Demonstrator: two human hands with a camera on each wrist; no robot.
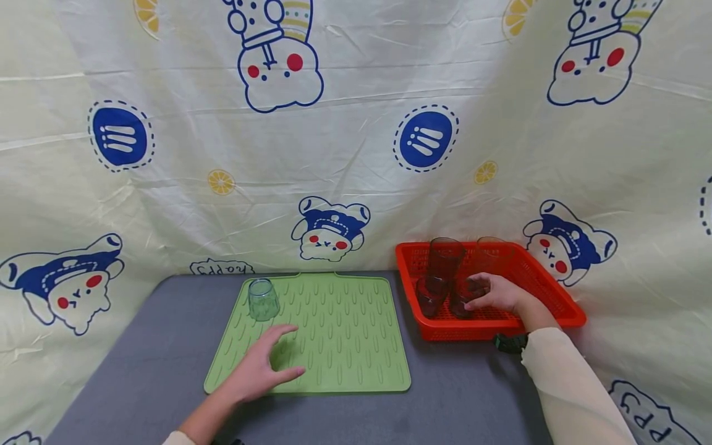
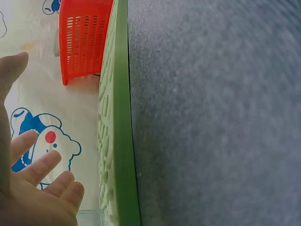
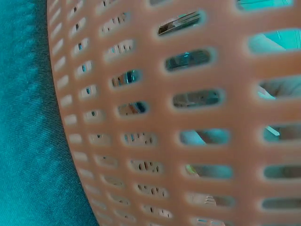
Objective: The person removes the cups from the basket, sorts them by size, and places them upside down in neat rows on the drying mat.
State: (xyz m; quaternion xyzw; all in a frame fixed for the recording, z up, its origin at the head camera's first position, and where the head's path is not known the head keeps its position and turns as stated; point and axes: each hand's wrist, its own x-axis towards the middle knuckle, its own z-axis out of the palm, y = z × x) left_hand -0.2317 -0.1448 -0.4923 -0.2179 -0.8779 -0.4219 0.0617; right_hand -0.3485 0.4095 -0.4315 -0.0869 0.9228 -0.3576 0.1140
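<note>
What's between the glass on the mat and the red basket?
Nothing stands there; the head view shows bare green mat, then a narrow strip of gray table.

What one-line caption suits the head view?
Right hand at clear glass tumblers in a red perforated basket; left hand, open, over a green ribbed rectangular mat bearing another clear tumbler.

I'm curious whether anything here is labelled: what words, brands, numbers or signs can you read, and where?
"happy", apparently, upside down: patterned sheet, behind the green mat.
"pp", seemingly: same sheet, lower right of the head view; remaining letters unclear.
No readable lettering on the red basket.
</note>
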